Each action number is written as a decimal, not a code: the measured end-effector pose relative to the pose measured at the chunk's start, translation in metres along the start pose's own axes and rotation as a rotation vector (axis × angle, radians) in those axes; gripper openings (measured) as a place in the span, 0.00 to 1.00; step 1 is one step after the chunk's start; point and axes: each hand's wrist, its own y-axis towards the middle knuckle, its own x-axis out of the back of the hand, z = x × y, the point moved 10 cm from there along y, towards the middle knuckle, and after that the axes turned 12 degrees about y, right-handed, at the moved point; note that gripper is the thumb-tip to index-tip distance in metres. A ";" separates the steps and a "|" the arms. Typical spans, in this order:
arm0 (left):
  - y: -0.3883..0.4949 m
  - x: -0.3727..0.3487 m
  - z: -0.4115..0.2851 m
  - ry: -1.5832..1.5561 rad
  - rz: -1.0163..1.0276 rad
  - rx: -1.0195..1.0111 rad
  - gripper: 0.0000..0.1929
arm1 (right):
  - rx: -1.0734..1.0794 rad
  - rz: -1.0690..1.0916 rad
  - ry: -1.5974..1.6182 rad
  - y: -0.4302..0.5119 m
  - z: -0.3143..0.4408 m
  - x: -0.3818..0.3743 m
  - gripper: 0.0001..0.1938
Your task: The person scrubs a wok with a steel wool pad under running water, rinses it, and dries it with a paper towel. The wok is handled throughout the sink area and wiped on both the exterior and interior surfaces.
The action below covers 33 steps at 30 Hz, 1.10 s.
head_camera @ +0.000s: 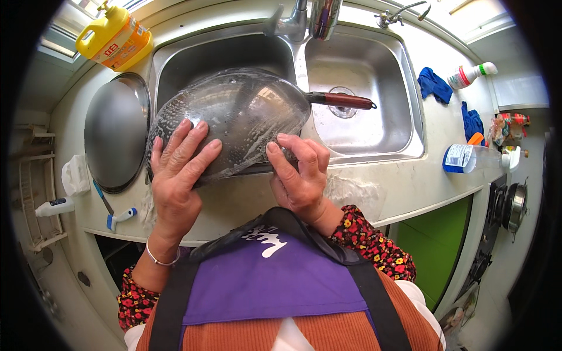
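Observation:
A dark metal wok [246,114] with a reddish-brown handle [349,100] lies tilted across the left sink basin [228,48]. White suds and wet streaks cover its curved surface. My left hand [180,171] holds it at the near left, fingers spread over the soapy metal. At its near right edge my right hand [300,173] is curled, thumb and forefinger close together. A grey scouring pad [287,155] seems to be in that grip, mostly hidden by the fingers. The wok's handle reaches over the right basin [360,57].
A large lid [116,131] lies left of the sink, near a yellow detergent jug [116,39] and a small brush [120,218]. The faucet [294,22] rises behind the basins. Blue gloves [434,85] and a spray bottle [476,158] lie on the right.

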 end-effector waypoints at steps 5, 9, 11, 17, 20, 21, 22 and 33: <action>0.001 -0.003 -0.002 0.007 -0.003 -0.014 0.25 | -0.223 -0.070 -0.066 -0.009 -0.031 0.006 0.25; 0.002 -0.005 -0.002 0.007 -0.004 -0.006 0.24 | -0.067 -0.049 -0.031 -0.016 -0.019 -0.001 0.26; 0.003 -0.005 -0.004 0.007 -0.005 -0.009 0.24 | -0.031 -0.035 -0.058 -0.015 -0.023 -0.002 0.26; 0.004 -0.007 -0.006 0.026 0.011 0.008 0.24 | -0.074 -0.090 0.023 -0.011 -0.021 0.005 0.25; 0.005 -0.009 -0.008 0.028 0.004 -0.003 0.24 | 0.043 -0.045 0.096 -0.016 -0.004 -0.003 0.21; 0.005 -0.009 -0.008 0.031 -0.002 -0.004 0.24 | -0.008 -0.046 0.117 -0.020 -0.012 -0.004 0.21; 0.006 -0.010 -0.008 0.034 -0.006 -0.006 0.24 | -0.037 -0.066 0.078 -0.022 -0.025 0.000 0.23; 0.014 -0.015 -0.013 0.020 -0.009 -0.014 0.25 | -0.069 -0.132 0.102 -0.013 -0.025 0.003 0.24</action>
